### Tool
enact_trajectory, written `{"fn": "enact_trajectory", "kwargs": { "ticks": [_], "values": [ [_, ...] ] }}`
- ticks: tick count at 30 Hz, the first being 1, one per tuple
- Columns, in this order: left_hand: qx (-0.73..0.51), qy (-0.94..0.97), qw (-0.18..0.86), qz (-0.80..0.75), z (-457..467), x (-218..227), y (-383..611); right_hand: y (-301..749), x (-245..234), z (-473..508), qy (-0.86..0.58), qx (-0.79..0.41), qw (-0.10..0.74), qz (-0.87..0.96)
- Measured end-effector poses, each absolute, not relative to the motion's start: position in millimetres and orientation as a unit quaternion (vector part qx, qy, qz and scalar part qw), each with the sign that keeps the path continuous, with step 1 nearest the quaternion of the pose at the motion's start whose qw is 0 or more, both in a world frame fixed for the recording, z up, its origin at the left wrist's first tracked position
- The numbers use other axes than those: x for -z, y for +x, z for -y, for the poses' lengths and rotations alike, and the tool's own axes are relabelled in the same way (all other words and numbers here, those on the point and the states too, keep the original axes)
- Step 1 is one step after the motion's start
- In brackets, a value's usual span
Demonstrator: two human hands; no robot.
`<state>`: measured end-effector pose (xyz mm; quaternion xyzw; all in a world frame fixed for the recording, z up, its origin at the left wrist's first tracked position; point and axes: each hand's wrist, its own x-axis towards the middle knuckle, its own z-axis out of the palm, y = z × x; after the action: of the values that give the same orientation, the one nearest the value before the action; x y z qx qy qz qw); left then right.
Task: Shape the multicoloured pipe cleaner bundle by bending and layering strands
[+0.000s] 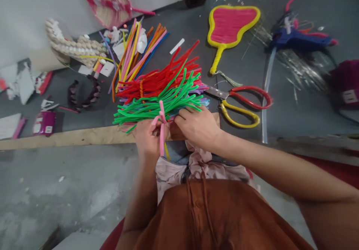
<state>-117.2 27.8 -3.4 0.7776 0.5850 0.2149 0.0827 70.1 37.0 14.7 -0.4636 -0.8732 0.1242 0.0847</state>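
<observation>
My left hand [148, 136] is closed around a pink pipe cleaner [162, 130], held upright at the near edge of the dark table [252, 78]. My right hand [198, 126] rests just beside it, fingers curled onto the near ends of a pile of pipe cleaners. That pile fans out across the table: green ones [157, 106] on top, red ones [165, 78] behind, and a bundle of orange, yellow, pink and blue ones [137, 52] farther back.
Red-and-yellow-handled scissors [238, 102] lie right of the pile. A yellow-rimmed pink fan [231, 27] and a blue glue gun [297, 39] lie beyond. A woven fan [108, 1], a shell piece [73, 46] and small packets sit at the left. Concrete floor is below.
</observation>
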Motion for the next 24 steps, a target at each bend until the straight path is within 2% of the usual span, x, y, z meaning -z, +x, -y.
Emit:
{"fn": "enact_trajectory", "kwargs": {
  "ticks": [4, 7, 9, 14, 20, 22, 24],
  "values": [
    [-0.265, 0.749, 0.068, -0.604, -22.0, 9.6, -115.5, 67.2, -25.9, -43.7, -0.484, -0.158, 0.036, 0.860],
    [-0.281, 0.751, 0.072, -0.593, -18.7, 15.2, -115.2, 69.0, -35.1, -56.6, -0.497, -0.231, -0.016, 0.837],
    [-0.277, 0.757, 0.066, -0.588, -17.1, 17.1, -114.7, 71.2, -40.6, -68.3, -0.471, -0.287, -0.022, 0.834],
    [-0.239, 0.781, -0.012, -0.577, -16.5, 13.2, -111.6, 68.7, -49.5, -94.6, -0.403, -0.379, 0.009, 0.833],
    [-0.207, 0.803, -0.039, -0.558, -26.8, 8.6, -107.7, 58.0, -66.6, -119.4, -0.379, -0.465, 0.047, 0.799],
    [-0.226, 0.784, -0.021, -0.578, -30.8, 8.2, -108.3, 63.2, -80.8, -120.1, -0.384, -0.495, 0.096, 0.773],
    [-0.236, 0.765, 0.040, -0.598, -34.1, 5.2, -110.9, 73.7, -97.2, -111.1, -0.395, -0.497, 0.190, 0.749]
  ]
}}
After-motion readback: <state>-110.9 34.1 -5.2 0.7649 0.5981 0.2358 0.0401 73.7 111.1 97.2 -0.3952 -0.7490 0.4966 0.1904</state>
